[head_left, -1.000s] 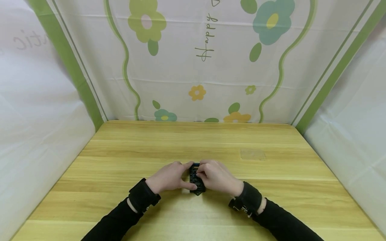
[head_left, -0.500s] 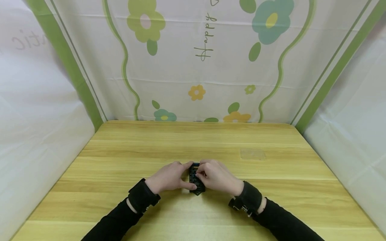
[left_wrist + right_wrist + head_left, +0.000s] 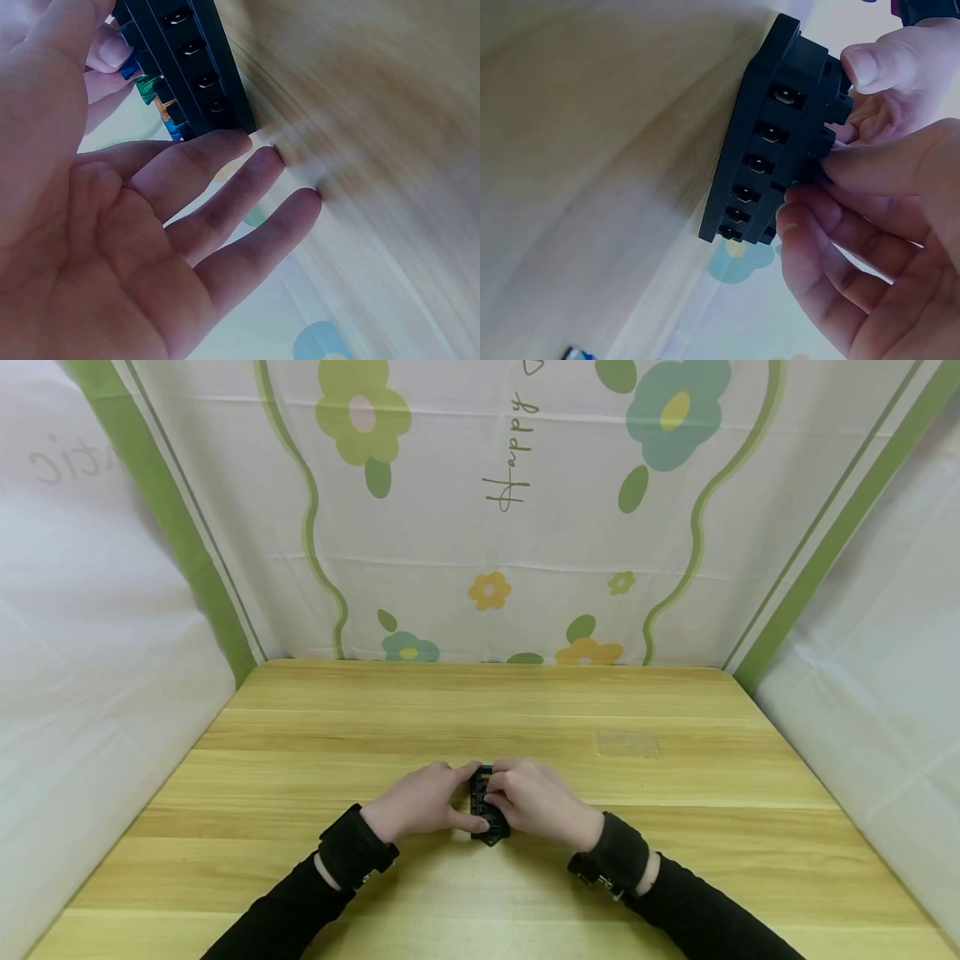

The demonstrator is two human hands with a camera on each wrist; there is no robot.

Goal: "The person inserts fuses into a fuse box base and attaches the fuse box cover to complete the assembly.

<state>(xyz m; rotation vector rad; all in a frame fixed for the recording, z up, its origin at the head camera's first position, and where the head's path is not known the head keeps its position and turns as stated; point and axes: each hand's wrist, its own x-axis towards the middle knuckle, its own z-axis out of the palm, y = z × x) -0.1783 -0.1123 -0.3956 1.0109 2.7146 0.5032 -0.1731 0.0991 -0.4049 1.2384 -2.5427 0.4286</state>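
A black fuse block (image 3: 489,810) with screw terminals along its sides stands on the wooden table between both hands. My left hand (image 3: 427,799) grips it by its two ends, thumb at the near end and index finger at the far end; the other fingers (image 3: 255,247) reach out along the table. Small coloured blade fuses, among them a green fuse (image 3: 146,88) and an orange fuse (image 3: 162,109), sit in its top. My right hand (image 3: 543,802) pinches a dark blue fuse (image 3: 821,174) at the top of the block, mostly hidden by the thumb and fingertips.
A clear flat plastic piece (image 3: 628,744) lies on the table (image 3: 360,710) beyond the right hand. A small blue object (image 3: 577,353) shows at the lower edge of the right wrist view. White floral cloth (image 3: 442,527) walls the table at the back and sides.
My right hand has shifted very slightly left along the top of the block. The left hand and the fuse block have stayed nearly still.
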